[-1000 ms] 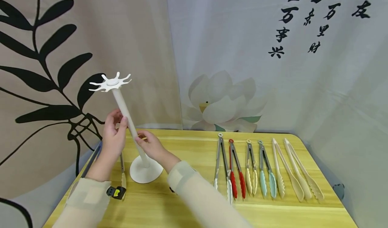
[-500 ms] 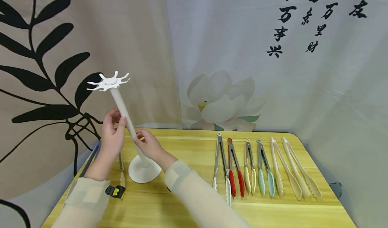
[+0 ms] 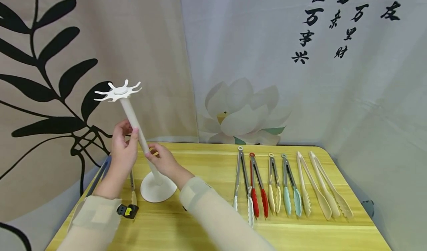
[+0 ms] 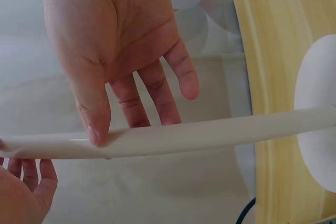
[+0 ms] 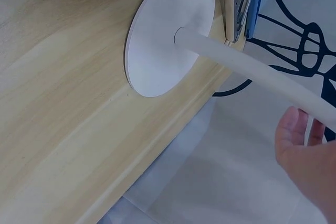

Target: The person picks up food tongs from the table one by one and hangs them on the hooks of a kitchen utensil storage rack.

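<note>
The white stand (image 3: 132,118) stood on the table (image 3: 207,154), well left of the red-tipped tongs (image 3: 264,202). Its post (image 3: 130,114) appeared to lean left; whether the base (image 3: 158,193) sat fully flat could not be confirmed. The left hand (image 3: 122,143) pinched the post higher up, the right hand (image 3: 165,162) lower down. Risks noted: uneven pressure between hands could tip the stand; light fingertip contact could let the smooth post slip.
</note>
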Demonstrator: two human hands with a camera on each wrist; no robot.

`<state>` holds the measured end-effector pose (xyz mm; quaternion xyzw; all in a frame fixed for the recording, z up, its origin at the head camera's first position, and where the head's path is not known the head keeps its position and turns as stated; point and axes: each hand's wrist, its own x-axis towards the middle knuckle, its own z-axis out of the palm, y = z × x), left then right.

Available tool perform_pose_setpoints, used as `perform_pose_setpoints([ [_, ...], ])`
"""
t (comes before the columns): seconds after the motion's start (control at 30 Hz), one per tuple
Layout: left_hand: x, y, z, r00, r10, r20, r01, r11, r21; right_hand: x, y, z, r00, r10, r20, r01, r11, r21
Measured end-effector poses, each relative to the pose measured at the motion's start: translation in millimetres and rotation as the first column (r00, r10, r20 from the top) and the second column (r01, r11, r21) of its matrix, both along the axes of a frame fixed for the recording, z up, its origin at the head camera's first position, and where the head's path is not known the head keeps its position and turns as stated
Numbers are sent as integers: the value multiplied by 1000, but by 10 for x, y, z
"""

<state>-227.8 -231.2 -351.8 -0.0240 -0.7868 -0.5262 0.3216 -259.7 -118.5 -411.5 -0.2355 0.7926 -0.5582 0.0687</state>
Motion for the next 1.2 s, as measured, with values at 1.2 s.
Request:
perform_pose_setpoints([
  [1.2, 108, 362, 169, 999, -32, 17, 32, 999, 22, -34, 322, -8, 1000, 7, 8, -7, 1000, 10],
])
